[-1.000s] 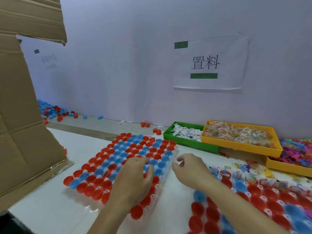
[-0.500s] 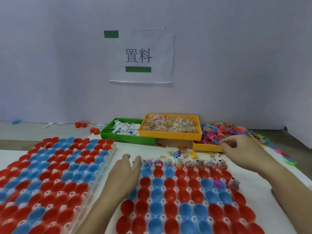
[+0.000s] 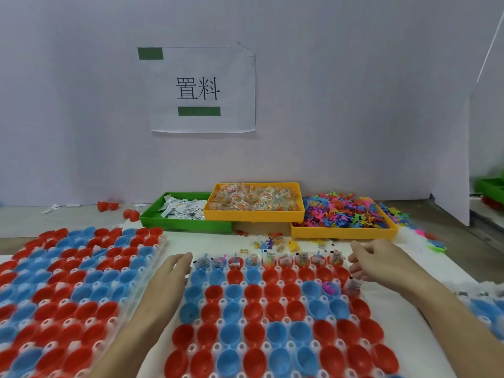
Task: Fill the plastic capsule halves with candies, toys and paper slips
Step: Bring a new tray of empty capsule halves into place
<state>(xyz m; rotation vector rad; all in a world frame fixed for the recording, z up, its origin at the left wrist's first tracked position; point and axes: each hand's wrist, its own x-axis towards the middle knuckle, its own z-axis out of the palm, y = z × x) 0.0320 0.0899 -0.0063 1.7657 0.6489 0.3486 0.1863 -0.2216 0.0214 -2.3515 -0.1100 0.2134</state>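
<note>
A clear tray packed with red and blue capsule halves lies in front of me. Its far row holds candies, toys and paper slips; one cup in the third row has a pink toy. My left hand lies flat and open on the tray's far left corner. My right hand hovers at the far right corner with fingers curled; what is inside them is hidden. Behind stand a green tray of paper slips, a yellow tray of wrapped candies and a yellow tray of colourful toys.
A second tray of capsule halves lies to the left, and part of a third shows at the right edge. Loose toys and red halves lie on the table. A white partition stands at the right.
My view swung right from the left tray to the middle one. My left hand settled on its corner. My right hand reached to the toy tray, then drew back to the capsule tray.
</note>
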